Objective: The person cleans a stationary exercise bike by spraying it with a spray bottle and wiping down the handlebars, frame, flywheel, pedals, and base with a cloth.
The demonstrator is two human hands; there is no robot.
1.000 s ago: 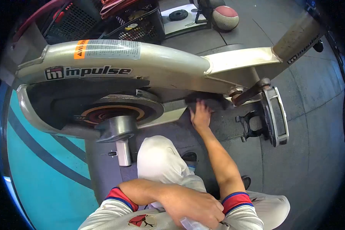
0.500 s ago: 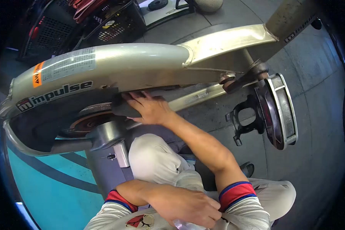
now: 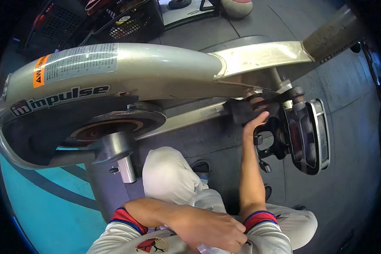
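My right hand (image 3: 255, 122) is up at the crank area of a metallic exercise bike frame (image 3: 169, 70), wrapped round a black cloth (image 3: 238, 111). The thumb shows; the other fingers are mostly hidden. Just right of it are the crank arm (image 3: 279, 99) and the pedal (image 3: 311, 137) with its black cage. My left hand (image 3: 213, 230) lies across my lap by the right elbow, its fingers curled over a clear plastic item (image 3: 207, 249), of which only a part shows.
The flywheel (image 3: 110, 129) is left of centre, with a metal cylinder (image 3: 117, 146) in front. Black baskets (image 3: 129, 25), a ball (image 3: 237, 7) and a white board (image 3: 184, 12) stand beyond the bike. Turquoise flooring (image 3: 42, 203) is at lower left.
My right hand moved with the cloth from the lower frame left to the flywheel, then right to the crank. My left hand stayed on my lap. The view shifted slightly.
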